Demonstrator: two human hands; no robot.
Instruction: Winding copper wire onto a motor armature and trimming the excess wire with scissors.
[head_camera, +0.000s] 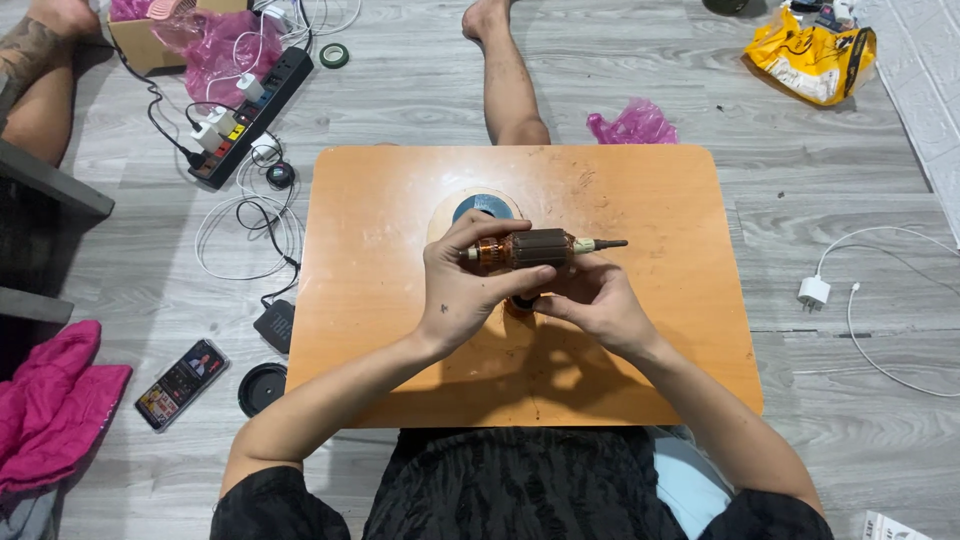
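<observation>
Both hands grip 1 armature (530, 249) above the table (380, 200), left hand (462, 290) clamped around it, right hand (592, 300) pinching beneath; a loosened hold risks dropping it, bending the shaft.

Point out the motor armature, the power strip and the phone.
armature (535, 248), head view, on its dark laminated core.
power strip (252, 118), head view, on its black body.
phone (183, 383), head view, on its lit screen.

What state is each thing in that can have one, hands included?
motor armature: lifted off the table, lying level, shaft pointing right
left hand: gripping the armature's copper end
right hand: cupped under the armature
power strip: several plugs in
phone: screen lit, on the floor
white charger: unplugged, on the floor
</observation>
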